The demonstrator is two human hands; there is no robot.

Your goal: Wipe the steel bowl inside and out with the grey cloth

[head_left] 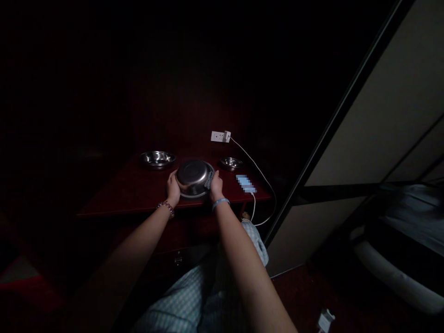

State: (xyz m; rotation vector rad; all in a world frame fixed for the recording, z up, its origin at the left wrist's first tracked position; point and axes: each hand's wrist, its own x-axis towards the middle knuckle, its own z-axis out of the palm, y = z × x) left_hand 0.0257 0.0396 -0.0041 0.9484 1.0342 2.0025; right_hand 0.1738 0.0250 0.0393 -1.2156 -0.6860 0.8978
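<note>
An upturned stainless steel bowl (pixel 192 173) is at the front of the dark red desk (pixel 128 196), its base facing up. My left hand (pixel 173 188) is closed around the bowl's left rim. On the other side, my right hand (pixel 216 186) holds a small grey textured cloth or pad (pixel 208 180) against the bowl's right side; its exact kind is hard to make out. The fingers of both hands are partly hidden by the bowl. Behind it to the left stands a larger, shiny metal bowl (pixel 157 159), upright. A smaller metal bowl (pixel 231 163) sits at the back right.
A phone (pixel 246 183) lies on the desk's right side, joined by a white cable (pixel 258 166) to a charger in the wall socket (pixel 219 136). The cable loops past the desk edge. A pale panel (pixel 343 152) rises on the right. Much of the surroundings is dark.
</note>
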